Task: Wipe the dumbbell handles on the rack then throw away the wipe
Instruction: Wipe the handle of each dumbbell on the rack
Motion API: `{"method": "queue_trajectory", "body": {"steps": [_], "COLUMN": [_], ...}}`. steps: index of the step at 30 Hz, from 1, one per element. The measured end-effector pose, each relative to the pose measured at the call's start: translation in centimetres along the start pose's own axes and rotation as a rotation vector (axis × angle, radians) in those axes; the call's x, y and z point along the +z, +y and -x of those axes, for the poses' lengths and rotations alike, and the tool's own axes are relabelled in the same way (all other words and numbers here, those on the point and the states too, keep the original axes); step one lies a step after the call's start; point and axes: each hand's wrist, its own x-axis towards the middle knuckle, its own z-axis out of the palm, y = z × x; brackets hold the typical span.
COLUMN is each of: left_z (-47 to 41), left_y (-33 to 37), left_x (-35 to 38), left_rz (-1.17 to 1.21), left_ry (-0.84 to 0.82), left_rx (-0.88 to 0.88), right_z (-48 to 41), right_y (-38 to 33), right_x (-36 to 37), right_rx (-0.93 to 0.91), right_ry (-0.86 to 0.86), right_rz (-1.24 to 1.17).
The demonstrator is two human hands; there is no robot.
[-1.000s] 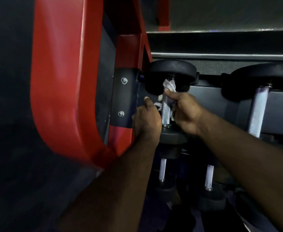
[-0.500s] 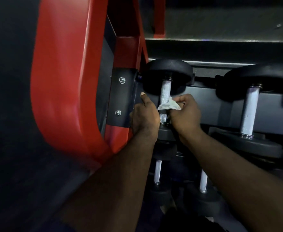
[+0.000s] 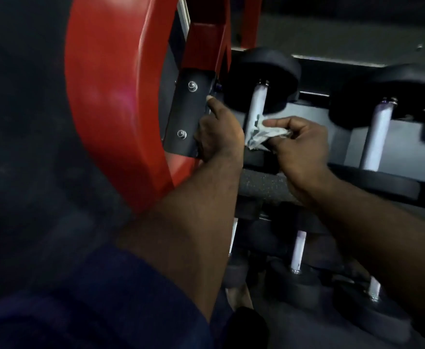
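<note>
While right hand [image 3: 302,147] pinches wipe [image 3: 267,133] against centre-frame handle [image 3: 256,102], wrap fully round (better coverage). Left hand [image 3: 219,134] hold: cannot tell.

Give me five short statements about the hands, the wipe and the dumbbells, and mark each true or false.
1. The right hand pinches the wipe at the leftmost dumbbell's handle. True.
2. The wipe sits at the handle's far end. False: it is at the near end.
3. The rack's side frame is blue. False: it is red.
4. A second dumbbell lies to the right on the same shelf. True.
5. The left hand holds the wipe. False: it is beside the black bracket, without the wipe.
</note>
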Motion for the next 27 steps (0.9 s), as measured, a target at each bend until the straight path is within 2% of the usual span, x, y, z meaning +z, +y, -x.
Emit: {"method": "queue_trajectory", "body": {"steps": [2, 6, 12, 16, 21, 23, 25, 26, 27], "left_z": [1.0, 6.0, 9.6, 9.0, 5.1, 3.0, 1.2, 0.6, 0.3], "left_y": [-1.5, -9.2, -20.9, -28.7, -36.6, -39.4, -41.7, -42.3, -42.9], "left_x": [0.0, -1.3, -4.2, -4.1, -2.5, -0.7, 1.0, 1.9, 2.6], "left_rz": [0.067, 0.167, 0.12, 0.104, -0.118, -0.202, -0.183, -0.176, -0.171], "left_ry": [-0.022, -0.085, -0.123, -0.152, -0.163, -0.162, -0.167, -0.146, -0.147], "left_rx": [0.081, 0.163, 0.044, -0.052, -0.083, -0.091, -0.099, -0.093, -0.103], "right_z": [2.3, 7.8, 14.6, 17.4, 18.4, 18.0, 17.2, 16.4, 15.7], "right_y": [-0.3, 1.5, 9.7, 17.4, 25.0, 27.8, 30.3, 31.9, 33.1], "right_x": [-1.2, -3.3, -6.1, -4.9, -0.3, 1.8, 4.3, 5.6, 6.4], "right_rx": [-0.043, 0.079, 0.229, 0.395, 0.632, 0.661, 0.642, 0.59, 0.529], "right_ry": [0.005, -0.031, -0.077, -0.022, 0.035, 0.051, 0.087, 0.135, 0.174], "right_rz": [-0.105, -0.466, -0.347, -0.311, -0.57, -0.576, -0.555, -0.461, -0.266]}}
